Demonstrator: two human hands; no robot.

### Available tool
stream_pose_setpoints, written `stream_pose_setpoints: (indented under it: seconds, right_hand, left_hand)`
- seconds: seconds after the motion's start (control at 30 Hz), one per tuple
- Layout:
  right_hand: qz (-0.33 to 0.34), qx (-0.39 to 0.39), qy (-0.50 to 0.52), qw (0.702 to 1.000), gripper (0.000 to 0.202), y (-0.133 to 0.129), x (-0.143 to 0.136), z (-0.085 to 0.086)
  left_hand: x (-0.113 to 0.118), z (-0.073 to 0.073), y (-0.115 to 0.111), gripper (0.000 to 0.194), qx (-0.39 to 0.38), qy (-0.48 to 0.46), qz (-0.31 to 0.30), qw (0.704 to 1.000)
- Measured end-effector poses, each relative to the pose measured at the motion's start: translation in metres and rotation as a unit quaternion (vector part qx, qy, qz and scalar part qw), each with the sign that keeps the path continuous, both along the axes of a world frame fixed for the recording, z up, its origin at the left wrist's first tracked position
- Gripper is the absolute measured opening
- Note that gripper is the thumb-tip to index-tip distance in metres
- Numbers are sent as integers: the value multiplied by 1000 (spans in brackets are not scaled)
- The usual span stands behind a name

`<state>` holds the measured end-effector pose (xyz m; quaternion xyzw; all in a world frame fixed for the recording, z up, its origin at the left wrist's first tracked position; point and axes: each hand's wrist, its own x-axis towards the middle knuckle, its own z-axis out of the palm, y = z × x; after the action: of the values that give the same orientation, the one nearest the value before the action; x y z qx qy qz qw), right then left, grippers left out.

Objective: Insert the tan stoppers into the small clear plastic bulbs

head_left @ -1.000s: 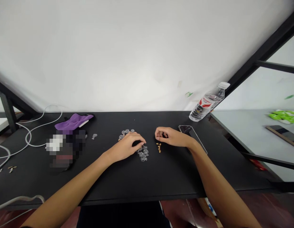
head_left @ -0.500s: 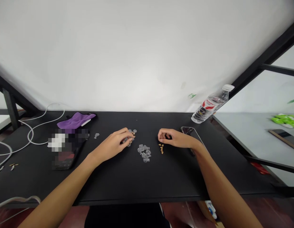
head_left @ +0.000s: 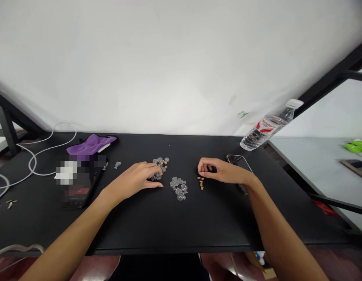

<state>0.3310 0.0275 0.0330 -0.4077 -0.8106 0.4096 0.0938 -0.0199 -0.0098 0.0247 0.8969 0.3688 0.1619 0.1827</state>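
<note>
Left hand (head_left: pixel 138 176) parted wide at small clear flasks (head_left: pixel 160 160), right hand (head_left: pixel 216 169) curled beside tan bits (head_left: pixel 201 183), its hold unclear

left hand (head_left: pixel 134 177): shifted left off the nearer clear pieces (head_left: pixel 183 187) within the last second | those pieces: formerly partly under the fingers (head_left: pixel 151 170), now uncovered to their right | thumb (head_left: pixel 154 184): parted wider from the fingers than half a second ago | mixed pile (head_left: pixel 164 169): more exposed just beyond the fingertips
</note>
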Motion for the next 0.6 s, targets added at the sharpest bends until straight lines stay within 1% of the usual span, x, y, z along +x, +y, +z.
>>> stream_pose_setpoints:
  seconds: [0.13,0.27,0.37,0.5,0.6]
  right_hand:
    - [8,3,-1,1000,31,0,2,0]
    - [8,-2,0,1000,32,0,4,1]
    - [-13,-4,4,1000,35,-1,2,1]
    - [-46,2,19,999,38,-1,-3,-2]
    - [-73,33,35,996,37,-1,-10,-6]
  left_hand:
    - [6,-4,-2,21,20,26,-27,999]
    - [6,-5,-3,18,38,32,-23,998]
    - [5,-5,-2,18,49,46,-8,998]
    - [5,-6,-1,16,48,50,-6,998]
    - [5,-6,-3,14,32,31,-5,999]
